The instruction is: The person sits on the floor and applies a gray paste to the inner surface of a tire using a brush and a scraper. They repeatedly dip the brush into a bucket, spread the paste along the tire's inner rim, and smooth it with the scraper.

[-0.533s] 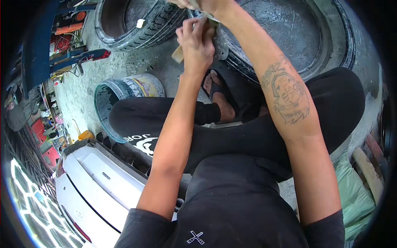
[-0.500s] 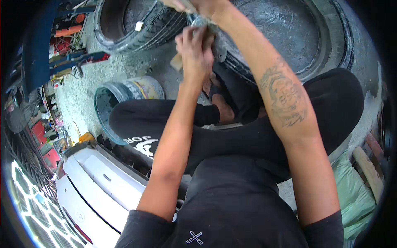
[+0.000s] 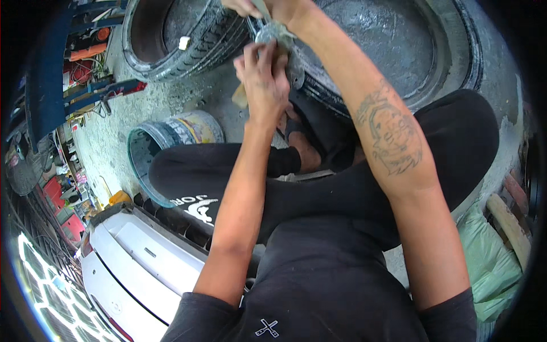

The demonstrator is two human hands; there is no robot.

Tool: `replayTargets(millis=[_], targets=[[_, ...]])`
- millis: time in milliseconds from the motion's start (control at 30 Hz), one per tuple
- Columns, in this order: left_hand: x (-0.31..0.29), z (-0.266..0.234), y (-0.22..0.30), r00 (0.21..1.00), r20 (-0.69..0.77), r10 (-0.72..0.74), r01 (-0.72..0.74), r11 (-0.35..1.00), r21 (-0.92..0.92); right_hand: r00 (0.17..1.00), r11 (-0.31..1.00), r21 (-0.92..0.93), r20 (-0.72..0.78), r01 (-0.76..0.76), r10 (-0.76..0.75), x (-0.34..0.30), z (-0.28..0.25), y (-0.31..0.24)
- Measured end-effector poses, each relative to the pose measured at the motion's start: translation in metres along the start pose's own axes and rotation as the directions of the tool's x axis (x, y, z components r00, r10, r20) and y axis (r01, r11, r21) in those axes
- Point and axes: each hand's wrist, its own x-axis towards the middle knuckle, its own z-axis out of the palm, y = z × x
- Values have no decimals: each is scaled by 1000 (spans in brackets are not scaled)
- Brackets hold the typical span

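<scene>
My left hand (image 3: 263, 85) is closed around a tan, wooden-looking block (image 3: 240, 97), whose end sticks out below the palm. Just beyond its fingertips is a grey, wet-looking metal piece (image 3: 272, 33), beside the tyre on the right. My right hand (image 3: 285, 12) reaches across to the top edge of the view, which cuts part of it off. Its fingers grip a flat, pale, blade-like strip (image 3: 262, 8) close to the metal piece. The large tyre (image 3: 456, 68) lies on its side, its middle dark and wet.
A second tyre (image 3: 196, 62) stands at the upper left with a small white block (image 3: 184, 43) on it. A paint-smeared bucket (image 3: 196, 126) lies by my left knee. Blue metal beams (image 3: 48, 74) are at the far left, a white car (image 3: 137, 256) at lower left, a green sack (image 3: 487, 262) at right.
My left hand has shifted slightly left, and the wooden-looking block has tilted with it. My right hand stays near the top edge. The whole view has shifted a little.
</scene>
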Motion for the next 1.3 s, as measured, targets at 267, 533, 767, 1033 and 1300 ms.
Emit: replayTargets(millis=[267,533,767,1033,1300], targets=[[-16,-9,6,998,22,-67,64,990,124,933,839,-511,-176,184,-312,-8,21,11],[-4,-26,-30,991,-115,-72,74,997,8,938,959,-50,-201,279,-283,-4,16,1],[-6,3,11,989,-47,-137,138,990,29,950,965,-237,-259,111,-172,-7,9,-6],[-11,-6,10,986,-49,-159,161,986,47,948,979,-204,-307,24,-87,-18,4,-26],[-2,-21,-7,957,-131,-258,260,966,-7,882,916,-389,-393,96,-259,-29,1,-23]])
